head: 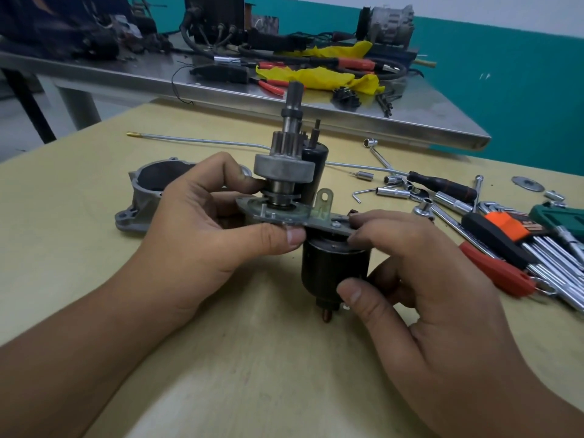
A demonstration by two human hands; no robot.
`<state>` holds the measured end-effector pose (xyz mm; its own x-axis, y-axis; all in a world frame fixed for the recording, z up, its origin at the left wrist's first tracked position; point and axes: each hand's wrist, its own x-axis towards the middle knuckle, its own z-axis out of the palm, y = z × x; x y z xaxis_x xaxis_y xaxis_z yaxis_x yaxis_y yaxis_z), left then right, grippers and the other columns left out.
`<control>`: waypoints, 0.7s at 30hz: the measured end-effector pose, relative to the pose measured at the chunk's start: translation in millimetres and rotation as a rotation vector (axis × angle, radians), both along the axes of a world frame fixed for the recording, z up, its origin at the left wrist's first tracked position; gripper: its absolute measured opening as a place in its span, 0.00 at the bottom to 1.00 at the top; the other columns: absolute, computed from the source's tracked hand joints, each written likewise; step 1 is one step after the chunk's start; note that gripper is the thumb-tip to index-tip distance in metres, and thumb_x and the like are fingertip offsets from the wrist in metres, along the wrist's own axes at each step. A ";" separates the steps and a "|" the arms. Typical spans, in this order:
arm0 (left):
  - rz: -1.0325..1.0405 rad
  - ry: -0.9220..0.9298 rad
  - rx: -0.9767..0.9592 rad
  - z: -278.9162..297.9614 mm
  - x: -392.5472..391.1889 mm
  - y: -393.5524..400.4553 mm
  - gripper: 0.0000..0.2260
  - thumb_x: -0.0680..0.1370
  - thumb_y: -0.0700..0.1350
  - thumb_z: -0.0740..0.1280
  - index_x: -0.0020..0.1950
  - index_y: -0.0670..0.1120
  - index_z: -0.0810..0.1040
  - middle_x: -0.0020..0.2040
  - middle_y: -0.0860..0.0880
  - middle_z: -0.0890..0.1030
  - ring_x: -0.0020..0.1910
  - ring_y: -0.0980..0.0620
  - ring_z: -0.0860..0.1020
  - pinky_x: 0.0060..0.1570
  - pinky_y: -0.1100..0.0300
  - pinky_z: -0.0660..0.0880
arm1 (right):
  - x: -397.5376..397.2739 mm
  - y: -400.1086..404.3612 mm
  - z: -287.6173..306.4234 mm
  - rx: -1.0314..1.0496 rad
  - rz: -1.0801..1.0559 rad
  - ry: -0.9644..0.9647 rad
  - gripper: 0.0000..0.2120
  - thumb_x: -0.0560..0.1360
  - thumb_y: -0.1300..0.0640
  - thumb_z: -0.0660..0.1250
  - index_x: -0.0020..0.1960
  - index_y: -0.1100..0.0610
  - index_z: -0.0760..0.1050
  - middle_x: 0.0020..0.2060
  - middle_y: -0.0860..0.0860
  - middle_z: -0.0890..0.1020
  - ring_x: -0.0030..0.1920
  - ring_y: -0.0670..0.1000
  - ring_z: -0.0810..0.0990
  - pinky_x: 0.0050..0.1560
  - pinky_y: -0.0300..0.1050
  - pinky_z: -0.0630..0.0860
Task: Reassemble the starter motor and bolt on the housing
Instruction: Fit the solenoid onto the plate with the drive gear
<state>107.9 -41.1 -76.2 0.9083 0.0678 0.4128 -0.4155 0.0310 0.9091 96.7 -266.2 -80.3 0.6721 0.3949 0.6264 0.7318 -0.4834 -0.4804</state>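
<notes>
At the bench's (pixel 189 311) centre, both hands grip the upright starter motor (pixel 286 184), left hand (pixel 202 216) pinching its plate (pixel 316 221), right hand (pixel 420 279) clasping the heavy, rigid solenoid (pixel 331 267); housing (pixel 142 197) at nine o'clock.

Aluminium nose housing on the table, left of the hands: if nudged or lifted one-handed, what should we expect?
The housing looks like cast metal, so probably rigid and fairly heavy for its size. It lies on its side on the table; the rounded body might rock, but its flange ears should stop a roll. The matte surface probably grips well.
</notes>
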 end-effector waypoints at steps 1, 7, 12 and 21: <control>-0.001 0.008 -0.016 -0.6 0.1 -0.7 0.21 0.61 0.43 0.82 0.42 0.46 0.71 0.48 0.42 0.87 0.51 0.41 0.87 0.46 0.52 0.84 | -0.6 -0.2 -0.6 0.005 -0.003 0.024 0.23 0.74 0.57 0.71 0.63 0.39 0.70 0.59 0.41 0.78 0.44 0.44 0.80 0.46 0.37 0.76; 0.001 0.007 -0.043 -0.5 -1.5 -1.0 0.20 0.61 0.43 0.82 0.42 0.48 0.73 0.48 0.43 0.87 0.51 0.41 0.86 0.46 0.52 0.84 | -2.6 0.3 -0.5 0.003 -0.045 0.102 0.32 0.71 0.54 0.73 0.68 0.32 0.66 0.57 0.38 0.80 0.38 0.48 0.83 0.41 0.44 0.80; 0.001 0.005 -0.053 -0.7 -1.2 -2.4 0.19 0.60 0.42 0.81 0.41 0.49 0.73 0.47 0.43 0.87 0.50 0.42 0.87 0.45 0.53 0.84 | -2.5 1.1 0.6 0.049 -0.037 0.145 0.26 0.70 0.55 0.73 0.63 0.35 0.71 0.67 0.40 0.76 0.34 0.48 0.84 0.38 0.39 0.79; -0.023 -0.025 -0.047 -1.1 -0.8 -3.9 0.20 0.61 0.41 0.82 0.43 0.48 0.73 0.47 0.42 0.87 0.50 0.41 0.87 0.44 0.54 0.84 | -1.8 6.7 -1.9 0.153 0.000 0.284 0.18 0.70 0.41 0.69 0.56 0.32 0.67 0.48 0.42 0.85 0.33 0.55 0.83 0.34 0.57 0.80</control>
